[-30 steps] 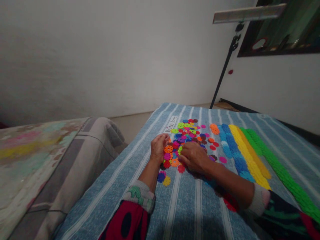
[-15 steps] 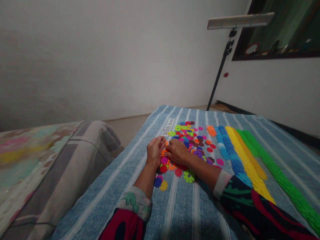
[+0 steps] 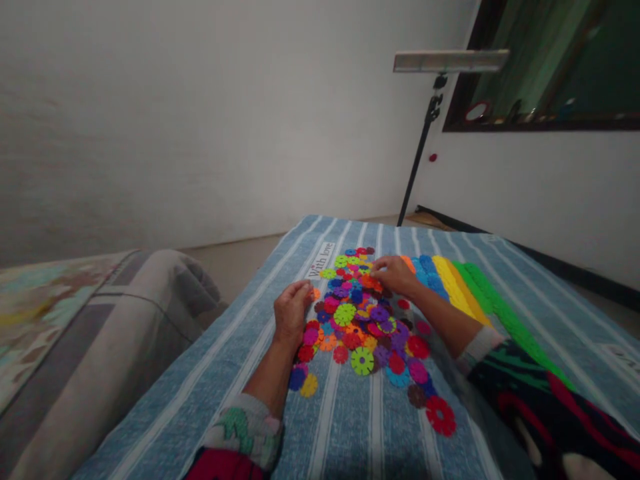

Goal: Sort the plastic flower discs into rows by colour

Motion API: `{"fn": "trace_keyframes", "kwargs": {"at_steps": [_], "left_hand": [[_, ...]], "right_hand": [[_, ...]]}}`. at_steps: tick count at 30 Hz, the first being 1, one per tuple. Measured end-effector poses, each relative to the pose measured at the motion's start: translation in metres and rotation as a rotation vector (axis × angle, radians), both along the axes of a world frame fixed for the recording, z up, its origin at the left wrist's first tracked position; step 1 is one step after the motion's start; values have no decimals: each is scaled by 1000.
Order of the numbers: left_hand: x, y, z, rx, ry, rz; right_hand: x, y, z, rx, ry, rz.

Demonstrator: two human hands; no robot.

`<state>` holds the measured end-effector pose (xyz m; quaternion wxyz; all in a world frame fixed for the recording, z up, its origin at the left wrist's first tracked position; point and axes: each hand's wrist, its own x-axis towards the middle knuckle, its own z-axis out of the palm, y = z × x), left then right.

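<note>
Pile of mixed-colour snowflake discs (image 3: 345, 314) now less covered vs. 0.5 s ago: R hand (image 3: 393, 273) has left the side of L hand (image 3: 291, 312) for the far right edge, nr orange row (image 3: 409, 263), so near discs show clearly. R fingertips look bunched, L fingers curled by left edge; can't tell if either pinches one. No containers seen; discs loose on striped cloth (image 3: 200, 373).

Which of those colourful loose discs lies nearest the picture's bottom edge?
The red disc at the lower right end of the loose discs; the brown disc, up and left of it, and all others lie higher.
</note>
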<state>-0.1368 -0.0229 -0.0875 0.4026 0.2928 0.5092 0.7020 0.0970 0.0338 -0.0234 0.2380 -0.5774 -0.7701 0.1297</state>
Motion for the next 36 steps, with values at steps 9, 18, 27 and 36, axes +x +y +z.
{"fn": "trace_keyframes", "kwargs": {"at_steps": [9,18,27,36], "left_hand": [[-5,2,-4,-48,109,86],[-6,1,-3,-85,141,95],[-9,4,-11,-101,174,77],[-5,-4,-4,-120,181,50]], "right_hand": [[100,54,-22,17,-118,-292],[106,66,-35,-11,-156,-327],[101,58,-30,34,-221,-366],[7,18,-27,113,-216,46]]}}
